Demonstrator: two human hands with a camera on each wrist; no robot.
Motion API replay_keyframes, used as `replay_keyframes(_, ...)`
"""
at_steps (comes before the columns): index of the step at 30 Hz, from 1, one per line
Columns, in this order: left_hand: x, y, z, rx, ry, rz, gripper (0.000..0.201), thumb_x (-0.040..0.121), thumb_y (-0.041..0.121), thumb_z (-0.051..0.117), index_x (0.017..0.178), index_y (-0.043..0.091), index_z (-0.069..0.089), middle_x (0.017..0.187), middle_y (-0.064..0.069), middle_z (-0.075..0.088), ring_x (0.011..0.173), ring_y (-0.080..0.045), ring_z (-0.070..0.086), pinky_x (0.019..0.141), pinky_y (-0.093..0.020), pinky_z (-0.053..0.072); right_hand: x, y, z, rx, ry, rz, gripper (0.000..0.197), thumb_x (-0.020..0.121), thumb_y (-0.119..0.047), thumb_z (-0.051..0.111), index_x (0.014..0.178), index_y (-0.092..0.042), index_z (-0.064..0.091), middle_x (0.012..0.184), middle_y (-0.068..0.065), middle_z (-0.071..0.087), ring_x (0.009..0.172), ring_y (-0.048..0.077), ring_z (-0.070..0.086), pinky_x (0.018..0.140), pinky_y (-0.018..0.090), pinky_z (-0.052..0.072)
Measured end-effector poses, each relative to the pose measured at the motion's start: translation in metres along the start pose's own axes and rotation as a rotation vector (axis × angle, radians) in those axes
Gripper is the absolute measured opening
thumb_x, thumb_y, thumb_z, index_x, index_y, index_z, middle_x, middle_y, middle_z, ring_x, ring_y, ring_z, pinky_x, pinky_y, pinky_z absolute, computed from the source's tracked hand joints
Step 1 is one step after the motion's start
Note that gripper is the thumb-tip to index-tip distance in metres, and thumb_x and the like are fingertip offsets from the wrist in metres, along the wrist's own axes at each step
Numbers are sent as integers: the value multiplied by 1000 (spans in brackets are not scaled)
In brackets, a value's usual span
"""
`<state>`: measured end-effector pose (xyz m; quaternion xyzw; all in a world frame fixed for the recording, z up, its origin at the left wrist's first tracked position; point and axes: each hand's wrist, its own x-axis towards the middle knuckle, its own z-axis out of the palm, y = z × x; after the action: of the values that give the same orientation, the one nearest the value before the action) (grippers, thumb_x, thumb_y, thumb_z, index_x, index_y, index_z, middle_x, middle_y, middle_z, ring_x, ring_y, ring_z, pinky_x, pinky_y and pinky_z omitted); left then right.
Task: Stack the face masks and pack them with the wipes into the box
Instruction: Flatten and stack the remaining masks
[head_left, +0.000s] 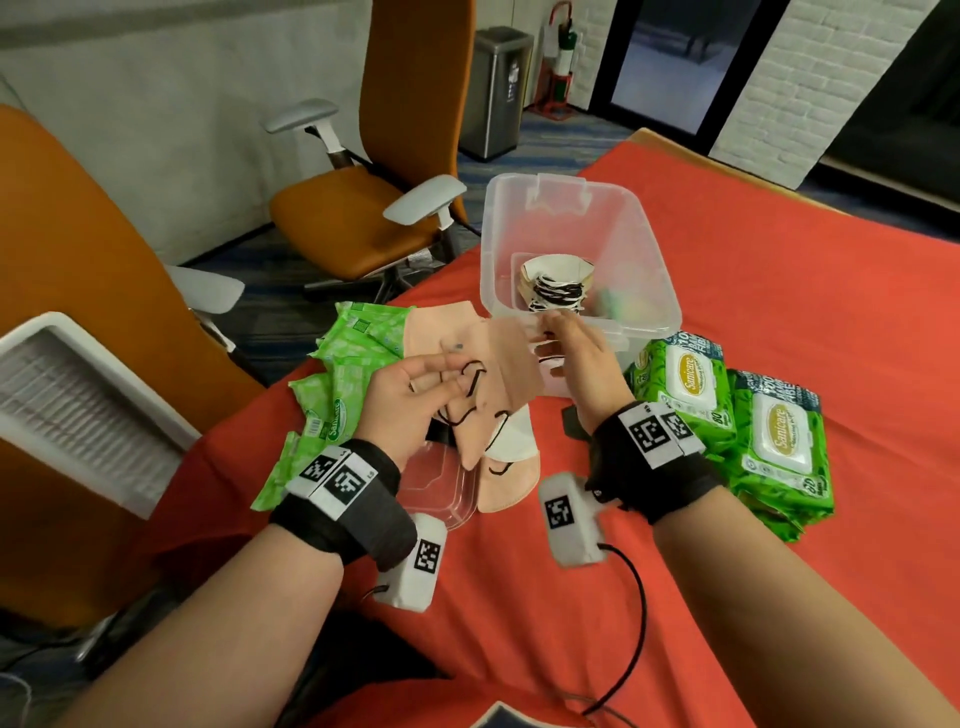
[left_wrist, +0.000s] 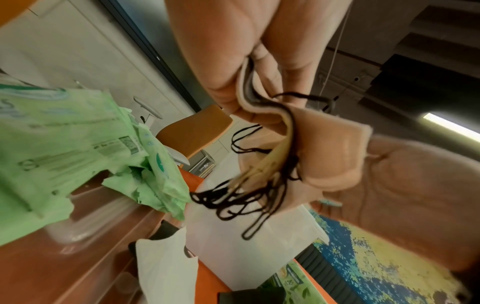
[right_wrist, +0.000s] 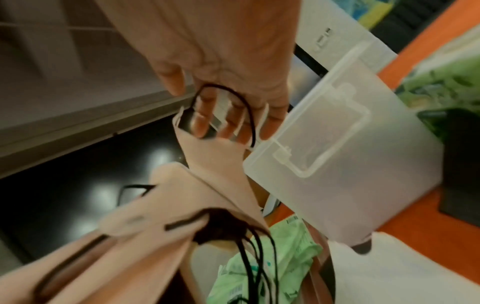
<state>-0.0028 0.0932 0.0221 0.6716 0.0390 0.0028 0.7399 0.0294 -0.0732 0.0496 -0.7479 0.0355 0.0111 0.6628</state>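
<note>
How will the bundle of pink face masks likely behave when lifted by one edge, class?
Probably floppy: the masks bend and droop between the left hand and right hand. Likely light, since fingertips hold them. Their black ear loops dangle and may snag.

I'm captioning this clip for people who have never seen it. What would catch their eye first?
Probably the fan of peach face masks with black ear loops, held by the left hand and right hand over the red tablecloth. Behind stands a clear box already holding masks, flanked by bright green wipes packs.

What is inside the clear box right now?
The clear box holds a stack of masks with black ear loops. Something greenish lies beside them, blurred through the wall; the right hand hides the near edge.
</note>
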Motion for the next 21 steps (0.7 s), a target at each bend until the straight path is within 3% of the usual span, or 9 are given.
replay_keyframes(3, -4, 5, -2, -13, -59, -1, 22, 81, -12, 58, 93, 5, 65, 69, 20, 70, 72, 8, 65, 69, -8, 50, 3, 10, 6, -23, -68, 178, 28, 95, -32, 41, 74, -20, 55, 70, -3, 53, 62, 7, 48, 60, 23, 37)
replay_keyframes(4, -4, 6, -2, -14, -76, -1, 23, 80, -13, 58, 90, 7, 66, 70, 19, 71, 73, 7, 65, 70, -9, 50, 3, 12, 8, 9, -118, 232, 31, 92, -37, 42, 77, -13, 56, 72, 6, 56, 63, 13, 51, 62, 28, 39)
replay_keyframes(6, -5, 7, -3, -12, -110, 0, 25, 80, -13, 58, 88, 10, 65, 71, 17, 71, 74, 6, 65, 70, -9, 50, 2, 15, 11, 83, -169, 271, 45, 83, -44, 43, 98, -5, 59, 92, 23, 57, 81, 33, 54, 78, 40, 44)
replay_keyframes(8, -5, 7, -3, -12, -135, 4, 26, 80, -13, 57, 87, 10, 65, 70, 17, 71, 74, 6, 65, 69, -9, 49, 0, 14, 8, 112, -174, 272, 43, 85, -40, 47, 110, -7, 58, 102, 20, 55, 92, 30, 52, 84, 42, 41)
replay_keyframes(10, -4, 6, -4, -6, -133, -4, 24, 81, -13, 57, 88, 8, 65, 70, 16, 71, 73, 6, 65, 67, -10, 50, 0, 12, 4, -3, -166, 209, 26, 93, -18, 47, 114, -7, 56, 101, 13, 59, 91, 21, 54, 83, 37, 43)
replay_keyframes(12, -2, 3, -6, 6, -105, -19, 22, 81, -13, 59, 94, 3, 66, 71, 12, 71, 70, 5, 65, 66, -12, 52, 2, 16, -2, 48, -145, 181, 16, 90, -1, 49, 99, -9, 59, 84, 7, 59, 70, 12, 57, 66, 27, 46)
replay_keyframes(16, 3, -3, -9, 40, -46, -29, 24, 80, -12, 60, 102, -3, 65, 88, 2, 67, 72, 7, 65, 71, -11, 52, 4, 15, -9, 58, -49, 114, 24, 79, 9, 62, 67, -9, 52, 49, -7, 58, 40, 3, 51, 42, 15, 40)
replay_keyframes(19, 4, -7, -12, 82, -25, -29, 24, 81, -10, 61, 98, 6, 67, 92, 1, 67, 71, 8, 64, 70, -12, 52, 5, 11, -14, 28, 37, 62, 31, 78, 6, 66, 60, -12, 47, 50, -2, 55, 44, 8, 49, 47, 20, 41)
replay_keyframes(21, 4, -8, -14, 98, -7, -43, 25, 80, -6, 64, 90, 17, 69, 85, 4, 69, 70, 2, 64, 67, -24, 53, 6, 9, -17, -25, 105, 27, 32, 80, 7, 63, 62, -14, 46, 59, 3, 53, 52, 14, 48, 53, 25, 41)
